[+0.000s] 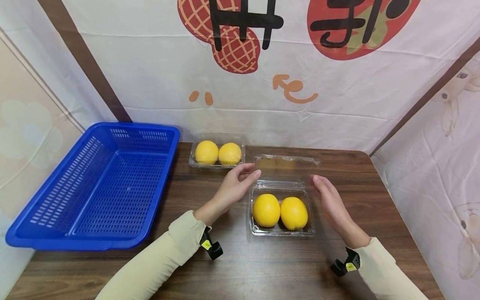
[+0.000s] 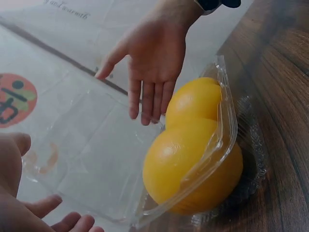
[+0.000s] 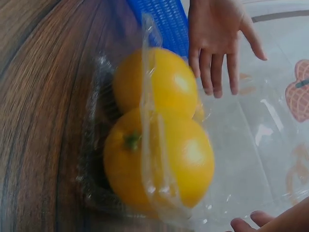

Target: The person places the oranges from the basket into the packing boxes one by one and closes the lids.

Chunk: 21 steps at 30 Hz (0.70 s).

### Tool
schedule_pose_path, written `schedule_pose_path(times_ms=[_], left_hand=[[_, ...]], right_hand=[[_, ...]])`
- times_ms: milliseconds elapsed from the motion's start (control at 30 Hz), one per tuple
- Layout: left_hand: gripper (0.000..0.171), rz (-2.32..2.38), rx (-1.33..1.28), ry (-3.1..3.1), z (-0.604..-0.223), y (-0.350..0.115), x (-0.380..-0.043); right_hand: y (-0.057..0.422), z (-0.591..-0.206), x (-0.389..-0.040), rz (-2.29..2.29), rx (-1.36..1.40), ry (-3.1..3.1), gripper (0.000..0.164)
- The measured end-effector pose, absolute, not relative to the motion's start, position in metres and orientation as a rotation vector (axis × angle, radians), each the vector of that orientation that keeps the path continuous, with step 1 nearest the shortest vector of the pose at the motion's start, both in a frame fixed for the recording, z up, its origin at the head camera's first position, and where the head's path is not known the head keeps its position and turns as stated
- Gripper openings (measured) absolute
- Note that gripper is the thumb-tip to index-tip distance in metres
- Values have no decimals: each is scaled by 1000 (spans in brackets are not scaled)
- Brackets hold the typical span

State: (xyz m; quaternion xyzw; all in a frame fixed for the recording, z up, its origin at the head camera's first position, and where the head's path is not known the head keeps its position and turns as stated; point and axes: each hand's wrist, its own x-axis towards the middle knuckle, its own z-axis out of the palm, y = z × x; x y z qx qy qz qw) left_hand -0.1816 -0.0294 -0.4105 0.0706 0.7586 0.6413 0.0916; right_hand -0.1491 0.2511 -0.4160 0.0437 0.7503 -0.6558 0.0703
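Note:
A clear plastic clamshell box stands on the table with its lid swung up at the back. Two round yellow-orange fruits, like oranges, lie side by side in its base; a green stem end shows on one orange in the right wrist view. My left hand is beside the lid's left edge, fingers loosely bent and thumb toward the lid. To the right of the lid is my right hand, palm turned inward. In the left wrist view the right hand's fingers are straight, with nothing held.
A second clear box with two similar fruits stands at the table's back edge, against the printed cloth wall. On the left sits a large blue plastic basket with perforated sides. The wooden table extends around the hands.

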Motion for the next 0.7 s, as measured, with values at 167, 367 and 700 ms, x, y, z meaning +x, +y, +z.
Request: schedule_pose_path(times_ms=[167,367,700], left_hand=[[50,1885,191,2252,-404,-30,-178],[49,1887,132,2236,-397,-29,-176],[54,1848,41,2206,-394,-24,-172]], right_hand=[[248,-407,-145,-1987,61,2282,65],[251,-400,-145,-1982,48,2265,75],[252,-396,-146,-1926,151,2247,85]])
